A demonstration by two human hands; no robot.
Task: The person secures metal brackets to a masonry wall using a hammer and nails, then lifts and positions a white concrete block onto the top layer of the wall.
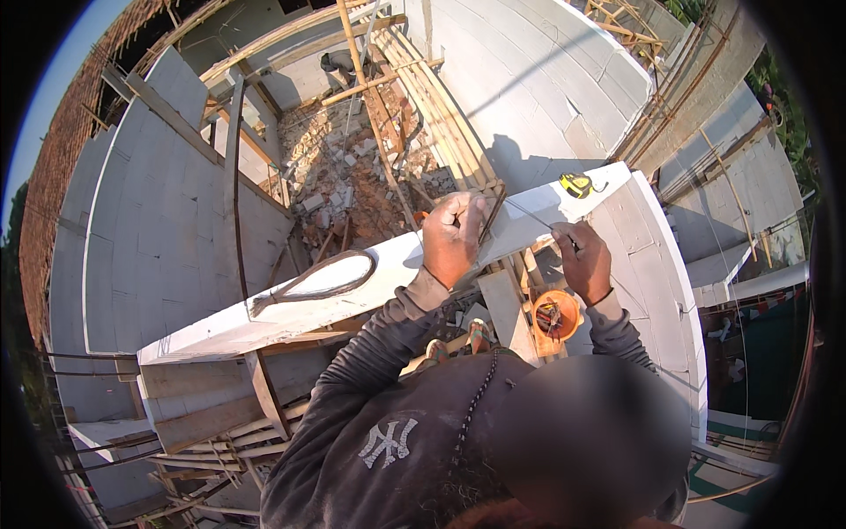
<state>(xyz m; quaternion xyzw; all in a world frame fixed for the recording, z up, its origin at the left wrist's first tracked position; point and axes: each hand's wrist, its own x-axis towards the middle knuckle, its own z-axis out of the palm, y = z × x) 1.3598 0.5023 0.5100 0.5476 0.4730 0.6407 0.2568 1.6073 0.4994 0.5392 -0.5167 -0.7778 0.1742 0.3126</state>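
My left hand [454, 236] is closed in a fist above the white block wall top [538, 212], against a bent brown steel bar [493, 210] that it seems to grip; its fingertips are partly hidden. Over the near edge of the wall, my right hand [582, 260] pinches one end of a thin dark wire [530, 213], which slants up and left toward the bar. A looped bundle of tie wire [359, 275] lies on the wall top to the left. Further right on it rests a yellow and black tape measure [575, 184].
Below my right hand sits an orange bucket [568, 331] with tools inside, beside planks [508, 309]. My feet [478, 335] stand below the wall. Beyond it lie brick rubble [339, 176] and long bamboo poles [441, 110]. Pale block walls [176, 203] enclose the space.
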